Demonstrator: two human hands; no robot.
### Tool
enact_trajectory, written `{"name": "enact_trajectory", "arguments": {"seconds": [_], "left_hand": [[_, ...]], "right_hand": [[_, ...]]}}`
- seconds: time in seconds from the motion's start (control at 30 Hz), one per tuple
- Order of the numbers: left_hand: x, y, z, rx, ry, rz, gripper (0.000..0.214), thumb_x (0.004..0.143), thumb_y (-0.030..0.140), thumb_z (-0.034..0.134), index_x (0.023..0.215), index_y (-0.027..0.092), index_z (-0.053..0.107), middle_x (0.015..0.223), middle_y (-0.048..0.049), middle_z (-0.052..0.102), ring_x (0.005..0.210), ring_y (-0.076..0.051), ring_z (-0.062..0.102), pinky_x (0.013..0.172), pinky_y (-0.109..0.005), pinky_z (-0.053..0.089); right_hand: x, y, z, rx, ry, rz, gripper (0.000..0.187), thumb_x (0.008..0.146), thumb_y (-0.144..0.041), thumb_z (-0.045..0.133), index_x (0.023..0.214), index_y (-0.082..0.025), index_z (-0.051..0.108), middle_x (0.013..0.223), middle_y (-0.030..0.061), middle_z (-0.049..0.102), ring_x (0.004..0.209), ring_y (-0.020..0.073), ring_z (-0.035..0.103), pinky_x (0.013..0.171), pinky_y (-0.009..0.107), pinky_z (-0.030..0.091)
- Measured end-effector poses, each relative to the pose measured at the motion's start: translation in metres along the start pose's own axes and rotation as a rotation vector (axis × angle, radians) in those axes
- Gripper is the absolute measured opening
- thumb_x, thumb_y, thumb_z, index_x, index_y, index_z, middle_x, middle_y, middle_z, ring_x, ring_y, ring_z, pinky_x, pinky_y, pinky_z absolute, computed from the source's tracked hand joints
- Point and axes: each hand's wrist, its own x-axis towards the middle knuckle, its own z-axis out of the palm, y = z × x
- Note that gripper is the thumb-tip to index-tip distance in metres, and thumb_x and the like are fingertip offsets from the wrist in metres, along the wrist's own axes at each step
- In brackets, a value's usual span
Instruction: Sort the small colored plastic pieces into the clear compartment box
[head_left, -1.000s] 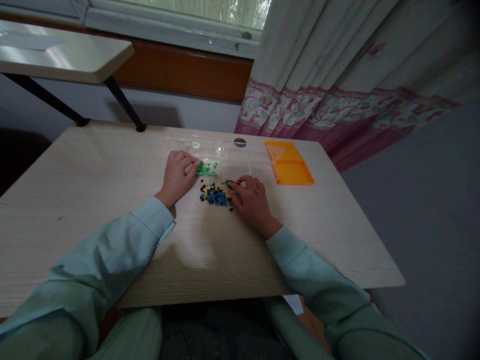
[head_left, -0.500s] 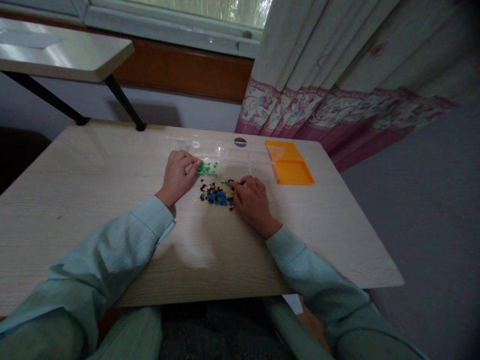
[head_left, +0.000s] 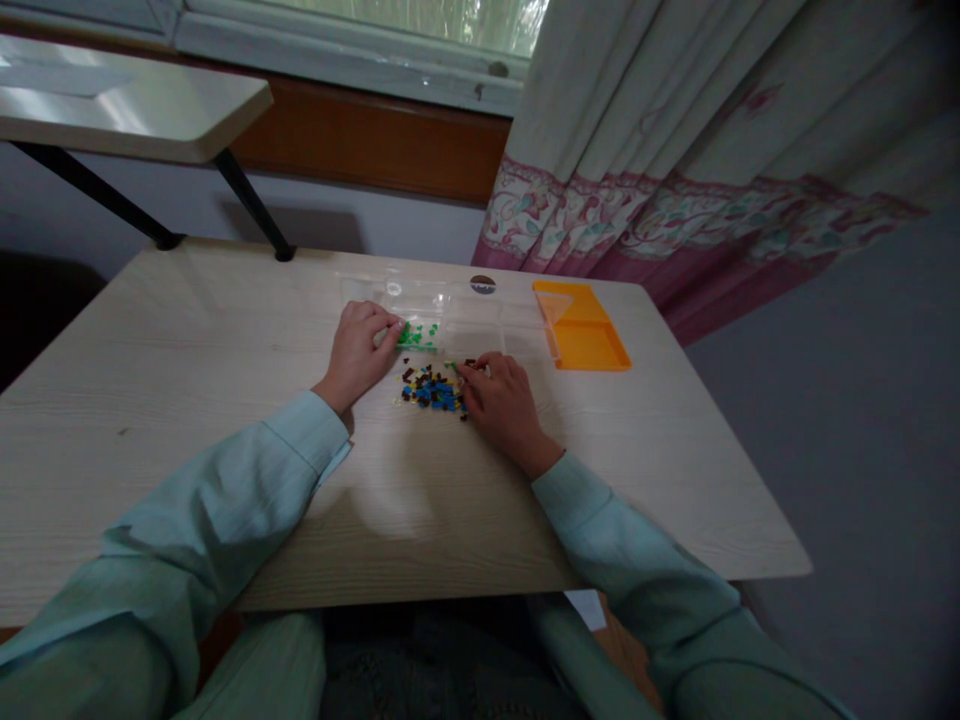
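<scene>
A small heap of tiny blue, brown and yellow pieces [head_left: 431, 389] lies on the wooden table [head_left: 225, 400]. Behind it stands a clear compartment box [head_left: 465, 315] with green pieces [head_left: 418, 335] in one cell. My left hand [head_left: 358, 350] rests curled at the box's left side, fingertips pinched beside the green pieces. My right hand [head_left: 501, 400] lies at the heap's right edge, its fingertips pinched together over a small piece I cannot name.
An orange lid [head_left: 581, 328] lies to the right of the clear box. A second table [head_left: 127, 110] stands at the back left under a window. A patterned curtain [head_left: 675, 170] hangs at the right. The table's right edge drops to grey floor.
Almost nothing differs. My right fingertips have shifted slightly at the heap's upper right edge; my left hand stays by the green pieces.
</scene>
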Motion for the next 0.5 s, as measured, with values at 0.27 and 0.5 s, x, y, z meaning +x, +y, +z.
{"name": "enact_trajectory", "arguments": {"seconds": [0.27, 0.5], "left_hand": [[0.0005, 0.0016, -0.0013, 0.01, -0.011, -0.007, 0.028, 0.094, 0.037, 0.049, 0.086, 0.019, 0.068, 0.085, -0.0052, 0.061, 0.09, -0.021, 0.051, 0.086, -0.039, 0.039], [0.0006, 0.0006, 0.0002, 0.018, 0.0, 0.013, 0.026, 0.093, 0.037, 0.05, 0.087, 0.019, 0.069, 0.085, -0.005, 0.061, 0.09, -0.021, 0.051, 0.086, -0.038, 0.04]], "right_hand": [[0.0007, 0.0053, -0.0008, 0.019, 0.087, 0.005, 0.024, 0.092, -0.027, 0.053, 0.107, -0.02, 0.07, 0.104, 0.0101, 0.057, 0.097, 0.0241, 0.049, 0.087, 0.038, 0.037], [0.0033, 0.0093, 0.0025, 0.013, 0.088, -0.011, 0.018, 0.091, -0.029, 0.058, 0.097, -0.023, 0.073, 0.101, 0.0082, 0.059, 0.095, 0.0232, 0.049, 0.083, 0.037, 0.037]]}}
